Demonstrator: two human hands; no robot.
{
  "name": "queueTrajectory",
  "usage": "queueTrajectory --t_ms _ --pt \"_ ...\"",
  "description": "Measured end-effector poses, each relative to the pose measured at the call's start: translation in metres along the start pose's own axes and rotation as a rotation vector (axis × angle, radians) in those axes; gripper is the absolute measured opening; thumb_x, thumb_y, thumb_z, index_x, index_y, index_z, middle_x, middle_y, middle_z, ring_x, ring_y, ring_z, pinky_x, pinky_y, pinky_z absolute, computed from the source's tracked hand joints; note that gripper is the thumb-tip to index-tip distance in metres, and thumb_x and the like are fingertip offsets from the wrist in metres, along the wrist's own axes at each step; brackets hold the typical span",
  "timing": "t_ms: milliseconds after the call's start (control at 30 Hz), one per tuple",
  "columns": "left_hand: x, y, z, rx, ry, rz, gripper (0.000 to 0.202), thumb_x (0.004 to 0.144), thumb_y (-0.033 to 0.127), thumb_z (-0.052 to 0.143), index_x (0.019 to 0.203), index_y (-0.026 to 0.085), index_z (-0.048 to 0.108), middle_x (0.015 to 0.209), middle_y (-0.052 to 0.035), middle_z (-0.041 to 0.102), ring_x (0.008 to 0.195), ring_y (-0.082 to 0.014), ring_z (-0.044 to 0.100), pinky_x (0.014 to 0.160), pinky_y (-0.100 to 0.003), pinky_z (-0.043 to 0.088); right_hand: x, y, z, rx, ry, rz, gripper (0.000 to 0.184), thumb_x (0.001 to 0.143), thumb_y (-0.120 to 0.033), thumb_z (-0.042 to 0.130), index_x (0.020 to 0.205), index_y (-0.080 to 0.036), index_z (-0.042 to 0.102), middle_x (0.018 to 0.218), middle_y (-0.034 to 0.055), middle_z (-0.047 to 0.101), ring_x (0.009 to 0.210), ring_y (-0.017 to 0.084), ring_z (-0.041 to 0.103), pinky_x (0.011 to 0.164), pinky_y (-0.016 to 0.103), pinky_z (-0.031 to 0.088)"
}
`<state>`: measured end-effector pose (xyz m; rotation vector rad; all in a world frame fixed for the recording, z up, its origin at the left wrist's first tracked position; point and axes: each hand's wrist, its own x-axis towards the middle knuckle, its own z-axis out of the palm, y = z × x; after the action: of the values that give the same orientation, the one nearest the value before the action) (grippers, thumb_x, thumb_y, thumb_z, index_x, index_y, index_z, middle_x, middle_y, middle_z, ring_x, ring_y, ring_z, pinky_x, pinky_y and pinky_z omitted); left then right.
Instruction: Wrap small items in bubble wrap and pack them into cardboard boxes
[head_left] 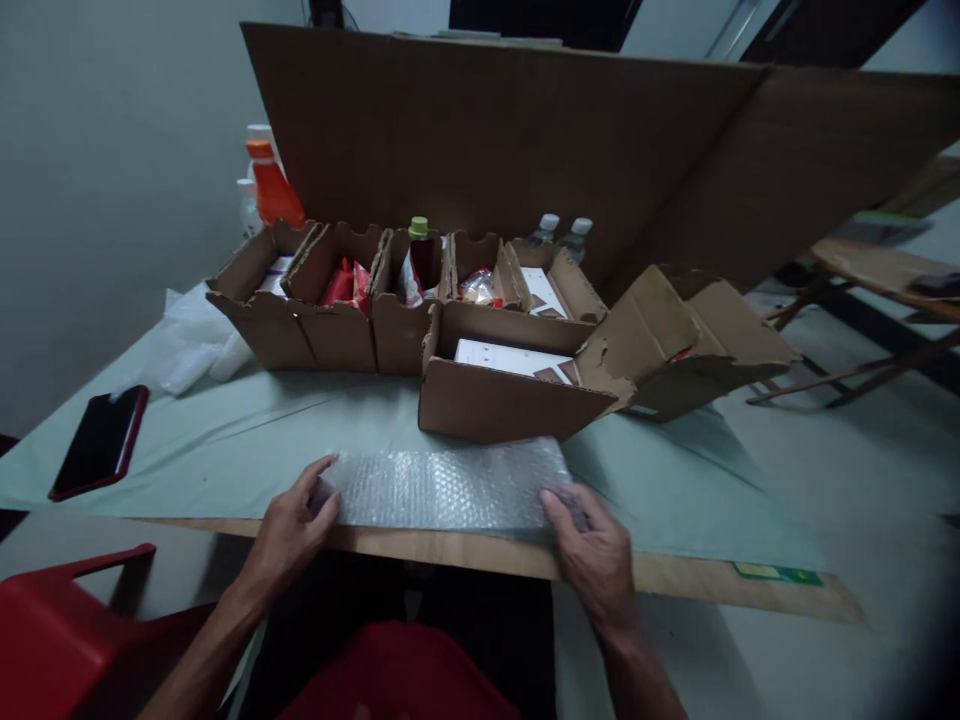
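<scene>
A strip of bubble wrap (442,488) is stretched between my two hands at the table's front edge. My left hand (294,525) pinches its left end between thumb and fingers. At the opposite end, my right hand (592,535) grips the wrap with the thumb on top. Just behind the wrap stands a cardboard box (510,405) holding a white carton (517,358) with brown pictures on it. Whether anything lies inside the wrap, I cannot tell.
Several cardboard bins (337,335) with packets stand behind, before a tall cardboard panel (487,140). An orange bottle (274,190) is at the back left. Crumpled plastic (191,340) and a phone (101,440) lie left. A red stool (67,630) stands below.
</scene>
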<state>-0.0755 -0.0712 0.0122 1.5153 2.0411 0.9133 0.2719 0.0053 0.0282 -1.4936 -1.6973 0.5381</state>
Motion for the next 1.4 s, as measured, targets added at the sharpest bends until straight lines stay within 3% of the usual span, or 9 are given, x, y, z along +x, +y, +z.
queueTrajectory --t_ms 200,333,533,700,800,1000,1133,1300,1400 --pt "0.012 0.001 0.010 0.279 -0.062 0.095 0.058 0.087 0.031 0.046 0.143 0.019 0.048 0.073 0.0008 0.062 0.065 -0.0191 0.061 0.066 -0.029 0.048 -0.012 0.051 -0.023 -0.381 0.068 -0.009 0.046 0.089 -0.061 0.049 0.086 -0.020 0.070 0.080 0.0088 0.074 0.076 0.026 0.067 0.075 0.039 0.050" --pt "0.021 -0.006 0.016 0.344 -0.011 0.164 0.056 0.089 0.035 0.050 0.142 0.017 0.049 0.094 -0.0075 0.067 0.086 -0.0254 0.067 0.078 -0.036 0.053 -0.013 0.075 -0.025 -0.594 0.148 -0.065 0.049 0.092 -0.056 0.043 0.110 -0.017 0.067 0.110 0.0180 0.072 0.099 0.035 0.066 0.080 0.049 0.049" --pt "0.060 0.038 0.027 0.053 0.067 0.291 0.053 0.090 0.040 0.055 0.139 0.023 0.049 0.124 -0.0112 0.061 0.105 -0.0250 0.065 0.085 -0.038 0.056 0.032 0.054 -0.031 -0.191 0.128 -0.134 0.061 0.089 -0.055 0.058 0.137 -0.019 0.051 0.137 0.0165 0.059 0.119 0.031 0.060 0.095 0.046 0.050" --pt "0.091 0.080 0.073 -0.158 -0.032 0.348 0.067 0.086 0.034 0.056 0.149 0.020 0.036 0.132 -0.0145 0.060 0.111 -0.0261 0.063 0.091 -0.042 0.054 0.085 0.035 -0.007 0.072 -0.056 0.014 0.059 0.079 -0.056 0.064 0.123 -0.017 0.059 0.113 0.0133 0.071 0.094 0.028 0.068 0.077 0.039 0.055" --pt "0.095 0.082 0.088 -0.189 -0.035 0.307 0.063 0.088 0.031 0.054 0.147 0.020 0.035 0.127 -0.0131 0.063 0.109 -0.0246 0.063 0.091 -0.041 0.053 0.101 0.034 0.003 0.141 -0.108 0.048 0.048 0.079 -0.052 0.061 0.111 -0.016 0.063 0.098 0.0101 0.073 0.078 0.024 0.067 0.069 0.035 0.053" --pt "0.104 0.077 0.097 -0.129 0.028 0.282 0.044 0.088 0.025 0.047 0.132 0.019 0.050 0.118 -0.0113 0.066 0.100 -0.0225 0.066 0.086 -0.038 0.055 0.114 0.036 0.013 0.237 -0.108 0.022 0.047 0.080 -0.048 0.061 0.114 -0.015 0.061 0.102 0.0101 0.073 0.083 0.023 0.067 0.071 0.033 0.053" --pt "0.099 0.068 0.091 -0.049 0.050 0.304 0.053 0.089 0.027 0.049 0.141 0.016 0.044 0.129 -0.0163 0.064 0.111 -0.0265 0.065 0.092 -0.043 0.055 0.104 0.044 0.002 0.203 -0.099 0.036 0.048 0.083 -0.047 0.059 0.118 -0.014 0.063 0.107 0.0128 0.073 0.089 0.025 0.068 0.077 0.037 0.055" --pt "0.061 0.045 0.061 0.113 0.113 0.394 0.051 0.093 0.031 0.052 0.143 0.019 0.046 0.134 -0.0148 0.062 0.122 -0.0280 0.059 0.102 -0.046 0.050 0.057 0.044 -0.022 -0.006 0.156 -0.068 0.035 0.093 -0.038 0.055 0.121 -0.018 0.066 0.122 0.0126 0.070 0.110 0.025 0.065 0.097 0.044 0.051" --pt "0.041 0.043 0.059 0.190 0.029 0.491 0.037 0.094 0.023 0.050 0.130 0.020 0.059 0.122 -0.0115 0.067 0.113 -0.0261 0.061 0.098 -0.043 0.052 0.025 0.016 0.000 -0.089 0.010 -0.264 0.026 0.097 -0.028 0.051 0.114 -0.021 0.069 0.120 0.0105 0.071 0.112 0.025 0.065 0.101 0.045 0.049"
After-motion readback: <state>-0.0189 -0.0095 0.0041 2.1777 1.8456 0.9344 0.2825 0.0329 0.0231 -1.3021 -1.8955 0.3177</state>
